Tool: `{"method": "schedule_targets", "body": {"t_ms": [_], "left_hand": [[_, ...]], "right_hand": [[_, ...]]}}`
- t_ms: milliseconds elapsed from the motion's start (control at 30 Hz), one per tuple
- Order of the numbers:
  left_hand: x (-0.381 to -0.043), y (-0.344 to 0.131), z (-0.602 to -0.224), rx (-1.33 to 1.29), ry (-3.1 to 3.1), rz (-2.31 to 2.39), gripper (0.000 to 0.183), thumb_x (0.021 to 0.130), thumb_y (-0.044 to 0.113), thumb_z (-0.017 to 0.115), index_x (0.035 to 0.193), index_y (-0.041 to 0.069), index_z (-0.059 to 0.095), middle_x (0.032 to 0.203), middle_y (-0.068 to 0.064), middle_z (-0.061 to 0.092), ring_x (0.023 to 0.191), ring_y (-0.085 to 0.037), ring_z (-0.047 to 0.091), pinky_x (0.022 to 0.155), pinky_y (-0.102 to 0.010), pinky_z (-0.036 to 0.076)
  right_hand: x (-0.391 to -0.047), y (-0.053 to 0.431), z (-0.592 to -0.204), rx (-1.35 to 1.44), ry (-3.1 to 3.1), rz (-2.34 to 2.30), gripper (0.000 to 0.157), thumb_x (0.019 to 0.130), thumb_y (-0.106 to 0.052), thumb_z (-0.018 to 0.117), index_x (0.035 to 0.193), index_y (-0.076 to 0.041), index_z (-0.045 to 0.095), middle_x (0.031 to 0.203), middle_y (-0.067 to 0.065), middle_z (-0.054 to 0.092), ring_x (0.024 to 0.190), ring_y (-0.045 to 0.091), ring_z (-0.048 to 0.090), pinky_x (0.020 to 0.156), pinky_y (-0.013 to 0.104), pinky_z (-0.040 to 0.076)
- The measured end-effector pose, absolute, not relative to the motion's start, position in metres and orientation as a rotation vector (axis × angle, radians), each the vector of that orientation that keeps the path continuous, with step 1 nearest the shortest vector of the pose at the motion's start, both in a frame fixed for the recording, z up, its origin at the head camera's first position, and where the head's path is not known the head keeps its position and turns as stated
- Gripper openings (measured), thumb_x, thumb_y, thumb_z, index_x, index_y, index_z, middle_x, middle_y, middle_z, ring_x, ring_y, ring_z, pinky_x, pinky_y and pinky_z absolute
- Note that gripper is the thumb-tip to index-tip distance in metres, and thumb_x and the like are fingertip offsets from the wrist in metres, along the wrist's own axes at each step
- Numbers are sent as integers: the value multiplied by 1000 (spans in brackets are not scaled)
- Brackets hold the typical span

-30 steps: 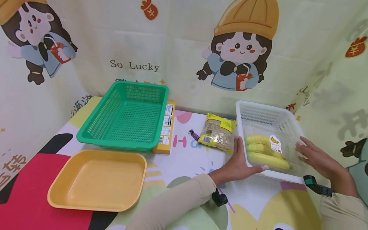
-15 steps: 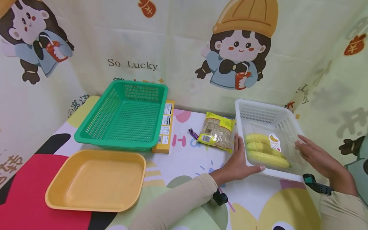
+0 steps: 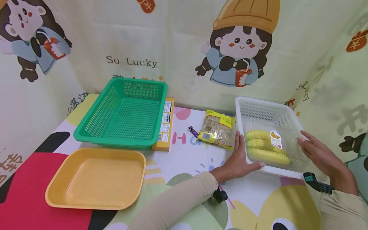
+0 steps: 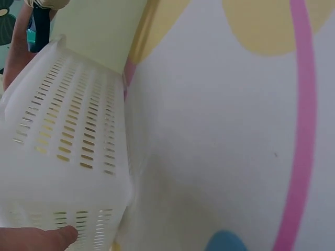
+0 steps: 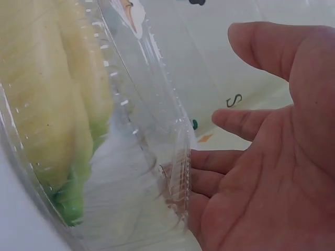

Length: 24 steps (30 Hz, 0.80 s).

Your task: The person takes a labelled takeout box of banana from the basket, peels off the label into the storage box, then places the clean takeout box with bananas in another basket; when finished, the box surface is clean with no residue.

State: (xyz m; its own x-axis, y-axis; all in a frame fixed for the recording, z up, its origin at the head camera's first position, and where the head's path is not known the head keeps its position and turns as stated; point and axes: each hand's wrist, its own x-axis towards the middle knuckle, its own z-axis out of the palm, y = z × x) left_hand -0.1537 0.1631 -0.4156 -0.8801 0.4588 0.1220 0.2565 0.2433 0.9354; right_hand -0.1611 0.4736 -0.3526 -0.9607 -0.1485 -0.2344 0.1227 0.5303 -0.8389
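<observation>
A white slotted plastic basket (image 3: 267,103) stands at the right of the table, its outer walls filling the left of the left wrist view. In it lies a clear plastic box (image 5: 131,204) of bananas (image 3: 267,156) with a white label (image 3: 276,139). My left hand (image 3: 237,163) rests against the basket's near left corner, fingers along the left side and thumb stretched along the front. At the box's right edge, my right hand (image 3: 327,156) touches the clear plastic with extended fingers; its thumb stands away from the box in the right wrist view.
Left of the basket lie a yellow packet (image 3: 217,128) and a purple-wrapped sweet (image 3: 193,131). Further left, a green basket (image 3: 120,142) stands beside a yellow-orange box (image 3: 165,127). A yellow tray (image 3: 96,179) sits in front. A patterned cloth wall (image 3: 184,73) rises behind.
The right hand has shifted slightly at the box's right edge. The left hand stays at the basket's corner. The head view has tilted a little; the objects otherwise keep their places.
</observation>
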Motion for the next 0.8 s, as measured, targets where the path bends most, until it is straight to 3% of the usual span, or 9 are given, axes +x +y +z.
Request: {"method": "schedule_targets", "body": {"t_ms": [133,267,467,567,700,800], "left_hand": [[-154,163,-416,679,2325,1699,112,85,48,71,155,12,-9,159,6,-24,145,-18,7,110,-32,28],[-155,163,-418,674,2309,1728,113,85,47,71,155,12,-10,158,7,-24,145,-19,7,111,-33,28],[-155,164,-419,679,2305,1753,114,84,48,72,155,13,-10,158,7,-24,145,-19,7,111,-34,28],[-155,164,-420,680,2302,1757,114,84,48,72,155,14,-11,159,7,-23,145,-20,7,111,-35,28],[-156,164,-422,674,2307,1767,114,84,47,72,155,15,-11,159,7,-22,145,-19,7,111,-35,28],[-156,164,-423,678,2305,1770,114,84,47,72,155,15,-11,159,6,-22,145,-19,7,111,-34,27]], "right_hand": [[-159,475,-353,-57,2513,-1469,61,108,-31,28,157,-24,-9,146,1,24,131,-2,23,105,10,18],[-157,475,-355,-68,2487,-1620,62,108,-25,32,157,-23,-6,143,-9,27,116,-14,34,103,7,19],[-155,480,-357,-132,2365,-1861,64,108,-18,33,157,-22,-9,148,-11,24,113,-14,40,93,5,32],[-154,483,-359,-269,2204,-2048,63,108,-11,28,156,-20,-11,143,-13,35,116,-11,43,87,5,35],[-154,484,-362,-392,2036,-2195,62,107,-6,24,156,-17,-12,136,-15,47,119,-8,44,91,6,35],[-154,482,-362,-350,2151,-2107,61,107,-9,25,156,-18,-11,147,-13,35,122,-10,39,95,6,30]]}}
